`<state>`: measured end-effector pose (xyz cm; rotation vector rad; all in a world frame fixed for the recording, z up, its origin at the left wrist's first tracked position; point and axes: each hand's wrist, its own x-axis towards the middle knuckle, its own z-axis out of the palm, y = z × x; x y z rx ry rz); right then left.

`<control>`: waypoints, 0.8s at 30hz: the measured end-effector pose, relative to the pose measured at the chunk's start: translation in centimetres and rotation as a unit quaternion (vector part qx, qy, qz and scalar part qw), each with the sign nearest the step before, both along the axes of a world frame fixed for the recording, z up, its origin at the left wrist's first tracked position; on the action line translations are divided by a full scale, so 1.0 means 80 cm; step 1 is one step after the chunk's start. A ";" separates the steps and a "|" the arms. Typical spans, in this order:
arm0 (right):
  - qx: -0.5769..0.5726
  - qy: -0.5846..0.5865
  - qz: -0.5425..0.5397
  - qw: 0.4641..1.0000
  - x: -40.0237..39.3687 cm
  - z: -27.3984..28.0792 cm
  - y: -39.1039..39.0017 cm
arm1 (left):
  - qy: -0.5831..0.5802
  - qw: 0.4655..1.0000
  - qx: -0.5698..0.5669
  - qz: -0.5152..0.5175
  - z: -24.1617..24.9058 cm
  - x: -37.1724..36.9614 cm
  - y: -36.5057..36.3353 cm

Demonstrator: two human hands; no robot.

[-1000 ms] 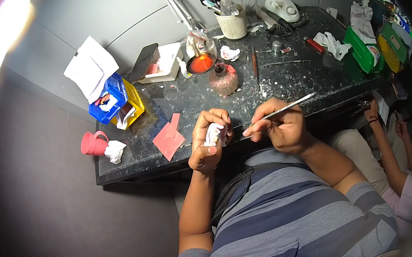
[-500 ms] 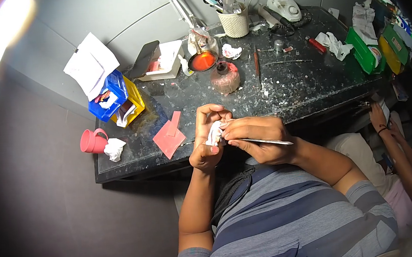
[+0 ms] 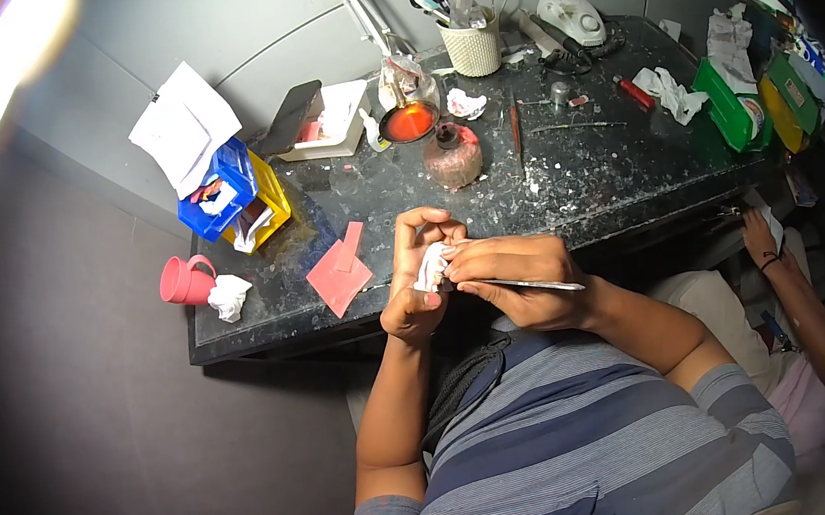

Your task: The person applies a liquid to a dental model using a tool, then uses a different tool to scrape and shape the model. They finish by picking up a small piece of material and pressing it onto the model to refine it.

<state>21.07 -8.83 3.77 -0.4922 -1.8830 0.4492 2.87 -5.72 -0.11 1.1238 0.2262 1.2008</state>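
Observation:
My left hand is wrapped round a small white and pink piece that looks like a dental model, just in front of the desk's front edge. Fingers of my right hand pinch a thin metal tool, whose shaft points to the right; its tip is hidden at the model. Beyond my hands, on the black desk, are pink wax sheets at the left and a stained round burner.
A pink mug and crumpled tissue stand at the desk's left corner. Blue and yellow bins, a white tray, a red dish and a woven cup lie farther back. Another person's arm is at the right.
My hands and the model hold nearly the same pose. At the right, the other person's hands have shifted, and only one arm now shows clearly.

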 end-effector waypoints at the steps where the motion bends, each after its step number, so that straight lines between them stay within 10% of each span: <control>1: 0.000 0.000 0.000 1.000 0.000 0.000 0.000 | 0.000 1.000 0.001 -0.001 0.000 0.000 0.000; 24: 0.000 0.029 -0.034 0.999 0.000 -0.002 -0.002 | 0.003 0.999 0.016 0.046 0.004 0.006 -0.003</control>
